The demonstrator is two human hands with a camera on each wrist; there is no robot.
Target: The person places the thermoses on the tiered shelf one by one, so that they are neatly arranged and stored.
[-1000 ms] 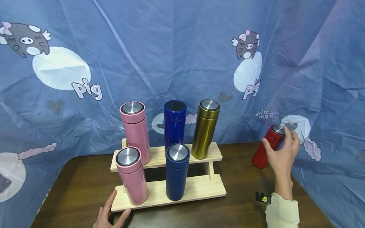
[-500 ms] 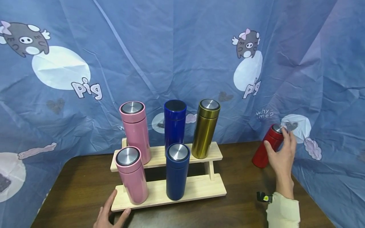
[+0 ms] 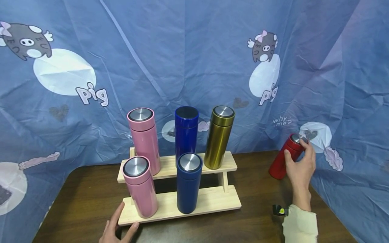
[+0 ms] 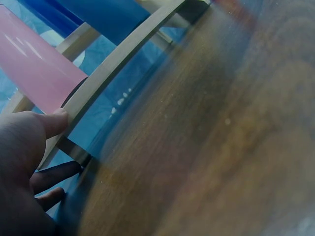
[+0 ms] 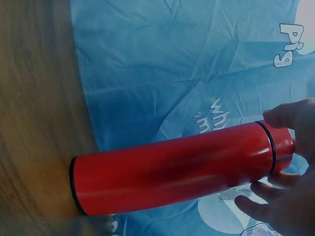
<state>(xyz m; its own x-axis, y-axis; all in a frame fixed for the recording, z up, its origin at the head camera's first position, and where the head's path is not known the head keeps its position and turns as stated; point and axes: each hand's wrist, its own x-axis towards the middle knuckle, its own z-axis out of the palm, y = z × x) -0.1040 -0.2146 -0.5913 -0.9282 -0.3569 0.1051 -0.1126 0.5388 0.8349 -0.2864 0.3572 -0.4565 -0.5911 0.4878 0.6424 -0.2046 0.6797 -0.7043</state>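
Note:
At the right of the table stands a red thermos bottle (image 3: 285, 158), upright on the wood, with a steel disc on its cap. My right hand (image 3: 301, 168) holds it near the top, thumb on one side and fingers on the other; the right wrist view shows them around the red cap (image 5: 281, 150). A two-tier wooden stand (image 3: 212, 202) is in the middle. My left hand (image 3: 117, 226) grips its front left corner, with the thumb (image 4: 56, 123) at the lower board's edge. Right above that hand stands a pink thermos (image 3: 142, 195).
A dark blue thermos (image 3: 189, 189) shares the lower tier. On the upper tier stand another pink thermos (image 3: 145, 141), a bright blue one (image 3: 186, 135) and a gold one (image 3: 219, 141). Blue pig-print cloth (image 3: 206, 50) hangs behind the brown table (image 3: 252, 202).
My right hand has moved closer around the red thermos, its thumb and fingers settling at the cap. The red thermos stays nearly in place. My left hand and the stand have not moved.

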